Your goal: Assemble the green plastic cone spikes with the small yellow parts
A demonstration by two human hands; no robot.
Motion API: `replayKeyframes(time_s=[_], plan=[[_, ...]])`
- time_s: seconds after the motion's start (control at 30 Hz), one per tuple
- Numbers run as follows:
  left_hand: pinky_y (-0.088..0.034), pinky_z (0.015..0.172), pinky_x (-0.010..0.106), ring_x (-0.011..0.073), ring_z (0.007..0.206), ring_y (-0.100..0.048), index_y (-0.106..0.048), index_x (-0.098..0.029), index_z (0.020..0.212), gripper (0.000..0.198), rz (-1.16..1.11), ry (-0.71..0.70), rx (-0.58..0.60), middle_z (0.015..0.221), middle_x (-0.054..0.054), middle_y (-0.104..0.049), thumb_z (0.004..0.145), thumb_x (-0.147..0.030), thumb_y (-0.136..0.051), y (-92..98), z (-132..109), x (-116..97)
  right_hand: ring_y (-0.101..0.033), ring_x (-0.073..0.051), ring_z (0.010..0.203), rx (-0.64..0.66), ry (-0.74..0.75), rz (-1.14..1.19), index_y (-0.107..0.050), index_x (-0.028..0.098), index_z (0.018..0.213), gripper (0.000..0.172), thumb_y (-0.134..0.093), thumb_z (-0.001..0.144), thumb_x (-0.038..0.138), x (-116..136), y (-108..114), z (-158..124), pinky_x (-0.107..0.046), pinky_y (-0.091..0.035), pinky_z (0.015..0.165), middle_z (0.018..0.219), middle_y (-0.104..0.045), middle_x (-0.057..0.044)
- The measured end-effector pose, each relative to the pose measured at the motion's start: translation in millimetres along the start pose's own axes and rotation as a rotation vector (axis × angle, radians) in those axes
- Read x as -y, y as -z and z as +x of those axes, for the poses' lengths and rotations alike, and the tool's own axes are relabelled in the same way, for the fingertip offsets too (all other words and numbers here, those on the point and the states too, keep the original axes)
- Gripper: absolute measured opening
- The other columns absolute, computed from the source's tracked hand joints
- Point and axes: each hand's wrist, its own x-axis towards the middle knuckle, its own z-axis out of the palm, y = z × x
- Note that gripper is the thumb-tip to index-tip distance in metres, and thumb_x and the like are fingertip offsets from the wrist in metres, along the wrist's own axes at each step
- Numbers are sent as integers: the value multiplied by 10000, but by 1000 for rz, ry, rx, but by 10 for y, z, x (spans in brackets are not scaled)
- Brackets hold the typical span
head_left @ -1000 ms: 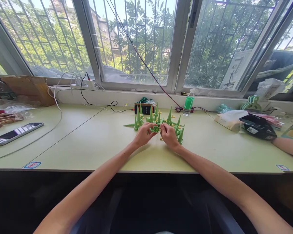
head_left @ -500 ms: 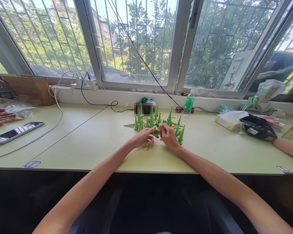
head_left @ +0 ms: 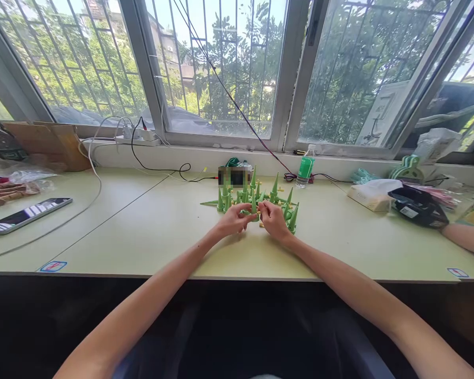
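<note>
A green plastic cone stands nearly upright between my two hands, its tip pointing up. My left hand pinches it near its lower end with thumb and forefinger. On the other side, my right hand has its fingers pinched beside the cone, around a small yellow piece that is mostly hidden. Behind and beside my hands stand several more green cones, some upright and some lying flat, with little yellow pegs among them.
A clear bottle with a green label stands by the window sill. To the right are a tissue box, a black pouch and another person's arm. At left lies a phone beside a white cable.
The cone has turned from showing its open round base towards me to standing tip up. My left hand has shifted slightly; my right hand stays nearly in place.
</note>
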Motion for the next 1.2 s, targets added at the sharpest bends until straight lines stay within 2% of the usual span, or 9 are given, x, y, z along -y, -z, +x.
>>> replayKeyframes(time_s=[0.13, 0.23, 0.37, 0.5, 0.63, 0.73, 0.87, 1.03, 1.2], plan=[[-407, 415, 204, 29, 486, -487, -651, -150, 957, 393, 112, -164, -74, 979, 45, -546, 769, -493, -678, 0, 34, 75, -406, -114, 486, 0, -20, -6, -409, 209, 644, 375, -386, 946, 430, -4, 1, 6, -254, -324, 534, 523, -443, 31], [-434, 482, 203, 32, 530, -482, -665, -163, 941, 344, 204, -254, -114, 985, 38, -532, 791, -473, -662, 8, 53, 101, -400, -115, 488, -5, -25, -21, -419, 208, 645, 381, -382, 947, 436, -10, -1, 11, -255, -314, 525, 526, -446, 29], [-424, 498, 202, 41, 543, -476, -652, -161, 934, 352, 266, -258, -149, 971, 41, -545, 793, -483, -656, 2, 59, 83, -414, -116, 494, -24, -9, -11, -437, 205, 662, 381, -384, 952, 446, 9, 1, 2, -252, -319, 525, 540, -454, 27], [-402, 467, 212, 29, 466, -458, -616, -167, 1010, 394, 254, -179, -177, 954, 32, -575, 786, -489, -655, -4, 46, 48, -410, -115, 467, -57, -17, 0, -467, 209, 720, 363, -374, 962, 463, 29, 17, -15, -249, -309, 502, 532, -450, 35], [-391, 426, 214, 53, 429, -500, -572, -174, 1072, 463, 150, -37, -126, 871, 15, -615, 773, -518, -658, 16, 36, 43, -420, -116, 470, -108, -10, 33, -468, 216, 758, 350, -366, 966, 478, 20, 27, -17, -245, -310, 496, 554, -465, 31], [-360, 378, 209, 56, 419, -486, -599, -152, 972, 461, 42, 69, -82, 827, 24, -620, 733, -535, -694, 28, 39, 50, -424, -115, 475, -104, 1, 52, -472, 218, 770, 344, -365, 967, 479, 20, 29, -15, -243, -313, 497, 570, -470, 30], [-324, 353, 204, 58, 436, -474, -621, -119, 769, 479, -133, 145, -34, 749, 39, -586, 779, -598, -616, 23, 43, 32, -414, -113, 469, -83, 13, 61, -489, 218, 785, 340, -369, 967, 480, 33, 38, -18, -245, -307, 487, 571, -457, 34], [-274, 356, 209, 63, 434, -454, -641, -106, 719, 569, -296, 208, -17, 683, 44, -561, 785, -666, -564, 25, 50, -12, -400, -110, 464, -58, 6, 84, -492, 217, 771, 357, -392, 953, 507, 52, 48, -24, -245, -314, 476, 577, -427, 36], [-241, 374, 214, 65, 429, -442, -659, -81, 695, 662, -336, 319, 7, 655, 62, -566, 753, -730, -540, 34, 46, -46, -365, -96, 453, 27, 4, 124, -493, 212, 767, 346, -434, 934, 510, 85, 51, -34, -240, -293, 457, 588, -410, 41]])
